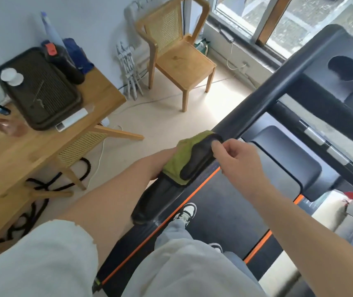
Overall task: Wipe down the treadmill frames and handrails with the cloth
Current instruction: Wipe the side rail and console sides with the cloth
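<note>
I stand on the black treadmill belt (212, 213), beside its left handrail (196, 160), a padded black bar. A green cloth (176, 160) wraps the rail's outer side and underside. My left hand (157, 166) reaches in from the left and lies under the cloth against the rail; its fingers are hidden. My right hand (235, 161) has curled fingers, and its thumb and forefinger pinch the front end of the handrail pad, right next to the cloth's top edge. The black frame bar (278, 82) runs from there up to the console (342, 69).
To the left is a wooden table (98, 97) with a dark tray (40, 91), a black bottle (64, 63) and a white remote (72, 120). A wooden chair (182, 63) stands by the window. Black cords (42, 185) lie on the floor beside the treadmill.
</note>
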A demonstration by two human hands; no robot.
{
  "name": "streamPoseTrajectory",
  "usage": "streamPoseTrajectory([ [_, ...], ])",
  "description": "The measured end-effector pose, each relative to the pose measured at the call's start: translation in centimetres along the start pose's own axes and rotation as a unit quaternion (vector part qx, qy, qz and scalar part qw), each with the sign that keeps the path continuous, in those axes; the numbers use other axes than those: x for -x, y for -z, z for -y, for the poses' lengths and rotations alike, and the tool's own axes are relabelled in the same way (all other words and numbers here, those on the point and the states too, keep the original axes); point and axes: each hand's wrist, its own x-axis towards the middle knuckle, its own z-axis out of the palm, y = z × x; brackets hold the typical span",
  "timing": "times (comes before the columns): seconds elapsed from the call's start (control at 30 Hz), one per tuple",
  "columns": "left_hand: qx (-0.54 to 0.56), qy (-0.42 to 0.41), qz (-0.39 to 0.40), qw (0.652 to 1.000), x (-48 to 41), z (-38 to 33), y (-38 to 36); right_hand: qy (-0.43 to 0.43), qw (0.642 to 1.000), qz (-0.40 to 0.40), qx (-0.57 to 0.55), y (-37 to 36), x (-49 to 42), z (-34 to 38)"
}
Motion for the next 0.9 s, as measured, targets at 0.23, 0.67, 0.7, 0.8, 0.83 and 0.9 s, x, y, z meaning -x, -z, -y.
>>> streamPoseTrajectory([
  [0.23,0.039,0.053,-0.104,0.992,7.2,6.9,2.5,0.032,0.991,0.125,0.028,-1.7,3.0,-0.3],
  [0.67,-0.417,-0.097,-0.356,0.831,15.9,2.1,-5.6,-0.236,0.860,0.324,-0.317,-1.4,9.3,-2.2],
  [0.7,-0.407,-0.110,-0.343,0.840,15.5,1.7,-7.4,-0.258,0.840,0.291,-0.379,-1.7,9.4,-2.8],
  [0.8,-0.347,-0.126,-0.226,0.901,13.7,1.2,-12.0,-0.300,0.798,0.160,-0.498,-2.3,8.4,-5.8],
  [0.83,-0.329,-0.122,-0.179,0.919,13.2,1.2,-12.9,-0.309,0.790,0.129,-0.514,-2.2,7.9,-6.5],
  [0.9,-0.316,-0.140,-0.125,0.930,12.6,0.8,-13.9,-0.325,0.783,0.087,-0.524,-1.7,6.2,-7.4],
])
